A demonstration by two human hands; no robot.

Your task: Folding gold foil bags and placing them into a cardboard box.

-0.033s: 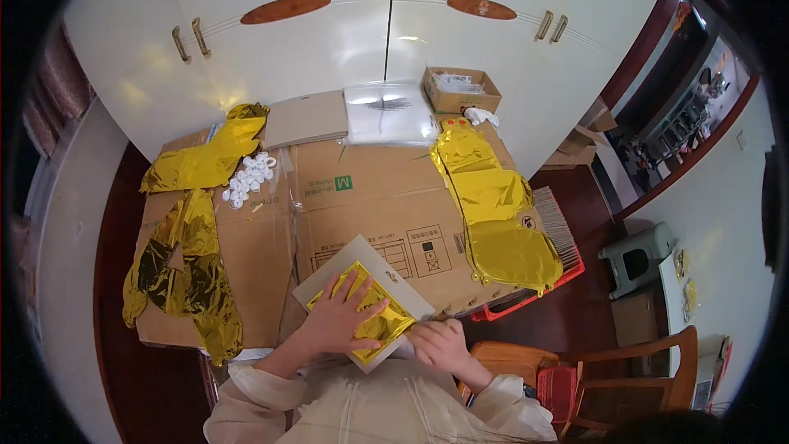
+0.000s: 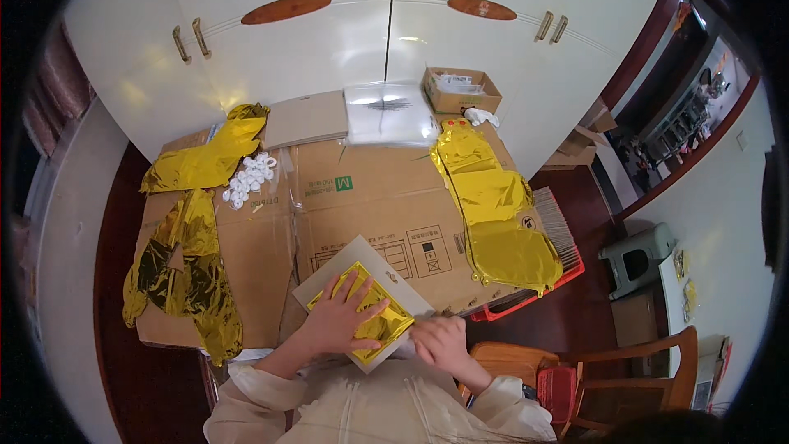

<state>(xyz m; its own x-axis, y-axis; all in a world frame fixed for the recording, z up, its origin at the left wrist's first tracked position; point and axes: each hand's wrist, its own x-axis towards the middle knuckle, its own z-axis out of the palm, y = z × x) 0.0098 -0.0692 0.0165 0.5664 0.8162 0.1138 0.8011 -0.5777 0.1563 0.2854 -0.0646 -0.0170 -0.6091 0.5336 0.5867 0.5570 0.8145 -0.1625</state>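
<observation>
A folded gold foil piece lies on a grey card sheet at the near edge of a table covered in flattened cardboard. My left hand lies flat on the foil with its fingers spread. My right hand is curled at the card's right corner, next to the foil's edge. What its fingers pinch is hidden.
Crumpled gold foil balloons lie at the left, far left and right. Also here are a pile of small white pieces, clear plastic bags, a small open box, a red basket, a wooden chair and a grey stool.
</observation>
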